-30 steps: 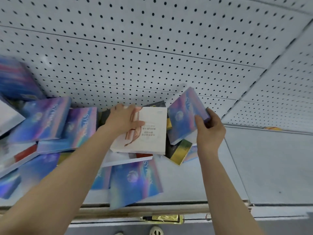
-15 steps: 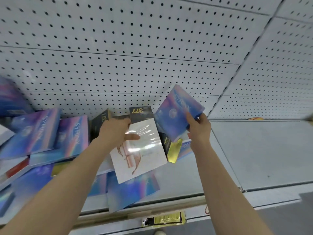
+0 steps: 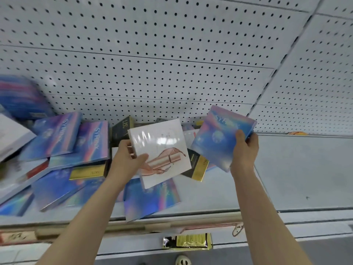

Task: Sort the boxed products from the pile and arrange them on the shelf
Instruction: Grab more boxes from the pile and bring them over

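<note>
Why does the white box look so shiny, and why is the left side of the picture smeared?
In the head view, the white box in the left hand is wrapped in clear film that mirrors overhead light as bright streaks; the boxes at the far left are smeared by motion blur; the wide lens bends the pegboard lines.

Shop: pegboard shelving, boxed stock.
</note>
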`<state>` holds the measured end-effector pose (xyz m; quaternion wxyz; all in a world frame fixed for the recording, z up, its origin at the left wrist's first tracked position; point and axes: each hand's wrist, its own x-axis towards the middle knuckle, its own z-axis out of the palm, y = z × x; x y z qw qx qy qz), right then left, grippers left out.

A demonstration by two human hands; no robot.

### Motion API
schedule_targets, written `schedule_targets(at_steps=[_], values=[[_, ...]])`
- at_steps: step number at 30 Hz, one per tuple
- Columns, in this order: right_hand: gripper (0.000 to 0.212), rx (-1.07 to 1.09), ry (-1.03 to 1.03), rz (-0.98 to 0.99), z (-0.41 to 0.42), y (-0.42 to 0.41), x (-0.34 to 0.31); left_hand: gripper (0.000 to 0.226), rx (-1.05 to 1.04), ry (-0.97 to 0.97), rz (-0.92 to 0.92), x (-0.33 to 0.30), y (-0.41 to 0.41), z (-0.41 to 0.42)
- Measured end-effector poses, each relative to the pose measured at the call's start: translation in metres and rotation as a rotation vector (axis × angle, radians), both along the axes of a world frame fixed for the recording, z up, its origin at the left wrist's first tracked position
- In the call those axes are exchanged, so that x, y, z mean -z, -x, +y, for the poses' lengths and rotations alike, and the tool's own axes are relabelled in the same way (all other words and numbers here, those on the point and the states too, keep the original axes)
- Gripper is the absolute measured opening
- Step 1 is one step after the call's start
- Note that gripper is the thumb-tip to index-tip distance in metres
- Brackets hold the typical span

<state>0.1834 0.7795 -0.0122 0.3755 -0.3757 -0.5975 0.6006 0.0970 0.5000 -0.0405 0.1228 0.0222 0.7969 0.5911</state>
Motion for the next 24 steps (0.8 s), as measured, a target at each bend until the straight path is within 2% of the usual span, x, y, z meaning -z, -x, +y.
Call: schedule_targets(at_steps=[3,7,9,16,18,22,24], values=[[0.005,0.003,-0.017,-0.026,-0.01,-0.01,0.008,0.06,-0.033,0.047,0.014,0.0,-0.007,0.003],[0.011,0.059,-0.083,-0.012,-0.025,-0.028,0.014,0.087,0.069,0.191,0.084,0.002,-0.013,-0.005],[0.013,0.058,-0.093,-0.031,-0.029,-0.038,0.019,0.094,0.118,0.251,0.12,0.004,-0.015,-0.01],[0.011,0.028,-0.17,-0.146,-0.036,-0.062,0.035,0.056,0.079,0.389,0.131,-0.011,-0.017,-0.017],[0.013,0.028,-0.201,-0.157,-0.037,-0.065,0.037,0.053,0.155,0.447,0.128,-0.021,-0.014,-0.017],[0.01,0.019,-0.186,-0.183,-0.039,-0.069,0.035,0.05,0.467,0.632,0.062,-0.034,-0.008,-0.009],[0.009,0.033,-0.156,-0.178,-0.039,-0.076,0.033,0.042,0.498,0.589,-0.035,-0.035,-0.007,-0.004]])
